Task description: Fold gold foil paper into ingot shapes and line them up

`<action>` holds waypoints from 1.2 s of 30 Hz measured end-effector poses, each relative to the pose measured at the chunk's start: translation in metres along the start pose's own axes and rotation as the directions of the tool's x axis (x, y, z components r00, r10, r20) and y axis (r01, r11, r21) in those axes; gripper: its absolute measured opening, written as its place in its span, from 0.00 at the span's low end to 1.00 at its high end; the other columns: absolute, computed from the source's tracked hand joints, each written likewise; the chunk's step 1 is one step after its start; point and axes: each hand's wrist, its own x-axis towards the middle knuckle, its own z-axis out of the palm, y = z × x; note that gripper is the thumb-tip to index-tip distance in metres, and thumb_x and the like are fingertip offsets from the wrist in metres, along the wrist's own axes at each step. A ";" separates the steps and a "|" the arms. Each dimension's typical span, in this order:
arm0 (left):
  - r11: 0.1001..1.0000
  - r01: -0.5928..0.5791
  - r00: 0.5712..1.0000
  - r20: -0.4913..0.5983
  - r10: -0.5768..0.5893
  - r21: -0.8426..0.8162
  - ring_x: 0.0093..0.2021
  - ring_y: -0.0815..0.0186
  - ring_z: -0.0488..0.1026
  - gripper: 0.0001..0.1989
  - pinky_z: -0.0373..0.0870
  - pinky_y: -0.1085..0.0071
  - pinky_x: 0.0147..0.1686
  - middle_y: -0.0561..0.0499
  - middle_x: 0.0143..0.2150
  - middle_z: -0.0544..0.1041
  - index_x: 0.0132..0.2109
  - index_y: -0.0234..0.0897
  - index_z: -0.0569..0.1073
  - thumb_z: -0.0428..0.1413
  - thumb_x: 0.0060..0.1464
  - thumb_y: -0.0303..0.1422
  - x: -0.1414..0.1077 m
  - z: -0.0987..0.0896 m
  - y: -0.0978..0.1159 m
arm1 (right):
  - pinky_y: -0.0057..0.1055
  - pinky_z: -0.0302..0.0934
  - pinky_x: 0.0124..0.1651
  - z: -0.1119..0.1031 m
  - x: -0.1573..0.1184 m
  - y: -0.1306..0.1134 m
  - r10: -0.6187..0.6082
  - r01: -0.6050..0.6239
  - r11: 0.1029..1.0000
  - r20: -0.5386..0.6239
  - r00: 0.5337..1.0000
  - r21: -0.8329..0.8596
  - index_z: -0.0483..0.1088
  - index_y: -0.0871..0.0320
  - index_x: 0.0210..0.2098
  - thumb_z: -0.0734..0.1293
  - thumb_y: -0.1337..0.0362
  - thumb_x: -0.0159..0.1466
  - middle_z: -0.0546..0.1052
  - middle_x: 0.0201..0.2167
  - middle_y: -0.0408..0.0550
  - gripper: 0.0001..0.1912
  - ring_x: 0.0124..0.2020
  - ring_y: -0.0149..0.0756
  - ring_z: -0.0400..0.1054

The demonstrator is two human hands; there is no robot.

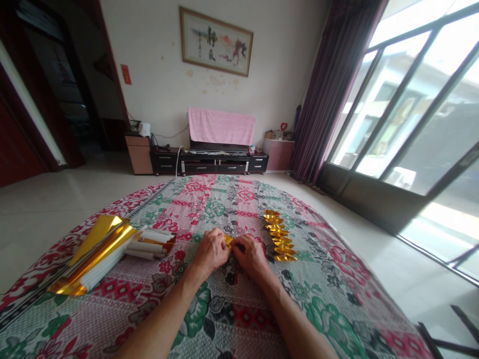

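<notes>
A small piece of gold foil paper (228, 241) shows between my two hands, low over the flowered cloth. My left hand (212, 252) is closed on its left side, fingers bent and pressed together. From the other side my right hand (250, 253) pinches at its edge; the fingertips partly hide it. To the right of my right hand lies a column of several folded gold paper pieces (283, 239), pointed at both ends. Left of my hands are a stack of gold foil sheets (108, 244) and some white paper rolls (149, 244).
The round table carries a red, green and grey flowered tablecloth (329, 319). Beyond it stand a low black cabinet (213, 164) and a screen under a pink cloth (222, 125). A purple curtain (322, 89) and large windows (404, 109) are at right. Dark stool legs (449, 344) show at lower right.
</notes>
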 end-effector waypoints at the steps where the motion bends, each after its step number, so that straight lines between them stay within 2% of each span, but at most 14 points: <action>1: 1.000 -0.002 1.000 0.000 0.002 -0.002 0.38 0.64 0.67 0.07 0.65 0.68 0.43 0.46 0.35 0.71 0.25 0.35 0.69 0.49 0.45 0.22 0.000 0.000 0.000 | 0.24 0.56 0.36 0.000 0.000 -0.001 0.005 -0.005 1.000 -0.002 1.000 -0.004 0.73 0.57 0.30 0.63 0.72 0.55 0.73 0.28 0.44 0.07 0.31 0.31 0.65; 15: 1.000 -0.007 1.000 -0.004 0.007 -0.005 0.38 0.64 0.67 0.07 0.65 0.68 0.42 0.47 0.35 0.71 0.24 0.35 0.67 0.50 0.44 0.21 0.001 0.003 -0.003 | 0.25 0.54 0.36 0.003 0.001 -0.001 0.019 -0.019 1.000 -0.004 1.000 -0.003 0.71 0.57 0.28 0.63 0.74 0.53 0.72 0.27 0.43 0.08 0.31 0.31 0.63; 22: 0.999 -0.012 1.000 -0.015 0.011 -0.043 0.35 0.64 0.67 0.05 0.64 0.68 0.40 0.50 0.30 0.68 0.26 0.36 0.64 0.51 0.43 0.22 -0.001 0.003 -0.006 | 0.24 0.54 0.37 0.003 0.000 -0.001 0.021 -0.021 1.000 0.002 1.000 -0.007 0.72 0.56 0.28 0.63 0.73 0.54 0.71 0.28 0.44 0.08 0.32 0.31 0.63; 31: 0.995 0.004 1.000 -0.011 -0.005 -0.099 0.36 0.63 0.65 0.07 0.64 0.66 0.41 0.49 0.33 0.69 0.30 0.37 0.65 0.51 0.41 0.22 -0.003 0.002 -0.005 | 0.25 0.54 0.40 0.004 0.000 0.000 -0.026 0.027 0.999 0.036 0.999 -0.018 0.75 0.54 0.29 0.62 0.73 0.56 0.71 0.30 0.44 0.12 0.35 0.31 0.64; 36: 0.988 -0.011 1.000 0.008 0.013 -0.156 0.37 0.64 0.67 0.08 0.65 0.66 0.42 0.50 0.34 0.71 0.31 0.37 0.68 0.50 0.42 0.22 -0.001 0.002 -0.014 | 0.26 0.54 0.41 0.004 -0.001 -0.001 -0.041 0.043 0.998 0.044 0.998 -0.041 0.76 0.52 0.32 0.62 0.72 0.57 0.70 0.31 0.44 0.12 0.36 0.31 0.63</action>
